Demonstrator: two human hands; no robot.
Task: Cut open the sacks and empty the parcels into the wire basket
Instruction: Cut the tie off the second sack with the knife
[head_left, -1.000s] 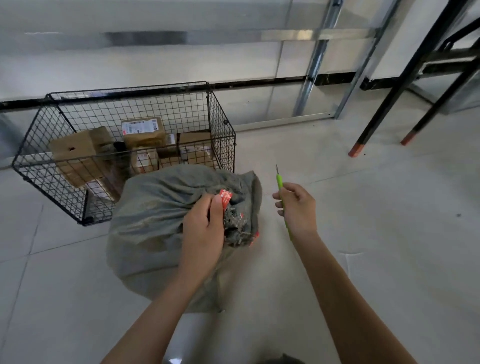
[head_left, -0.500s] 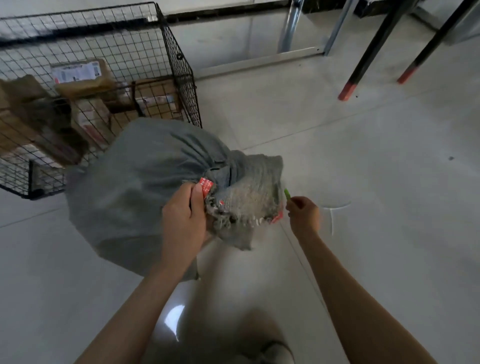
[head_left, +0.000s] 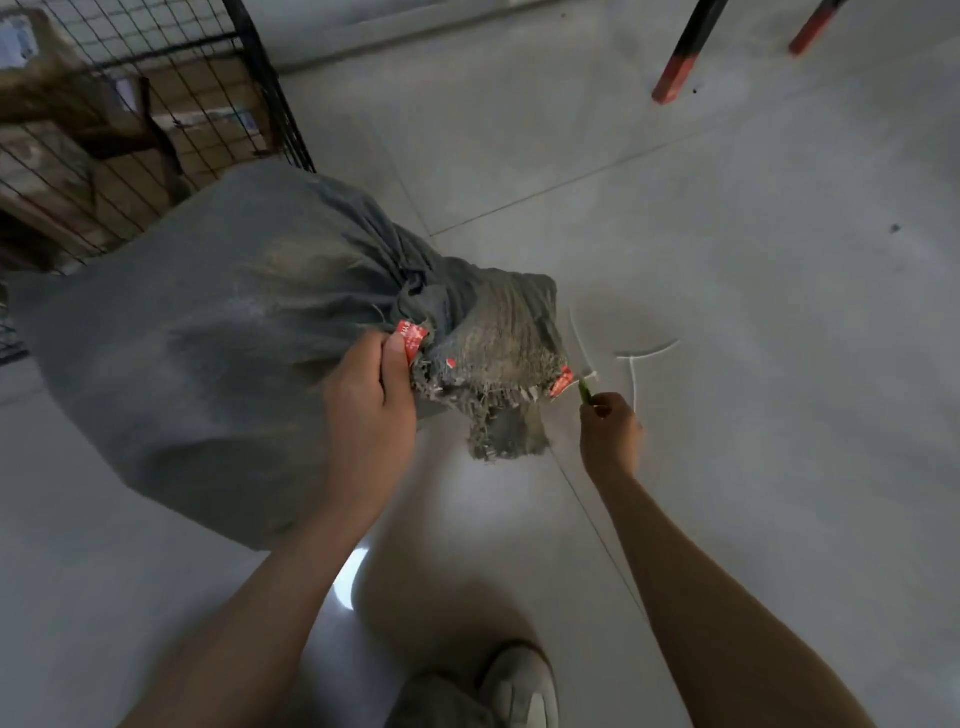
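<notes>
Grey sack (head_left: 208, 353), tied neck gripped by L hand (head_left: 371, 400), resting vs wire basket (head_left: 156, 104) w/ parcels (head_left: 208, 135). R hand (head_left: 608, 431) clamped on green cutter (head_left: 585, 391), tip beside neck's frayed edge. Cut zip ties (head_left: 636, 358) on floor.

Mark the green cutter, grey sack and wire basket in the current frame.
green cutter (head_left: 585, 390), head view, on its exposed green tip
grey sack (head_left: 208, 353), head view, on its bulging body
wire basket (head_left: 271, 88), head view, on its near corner post
</notes>
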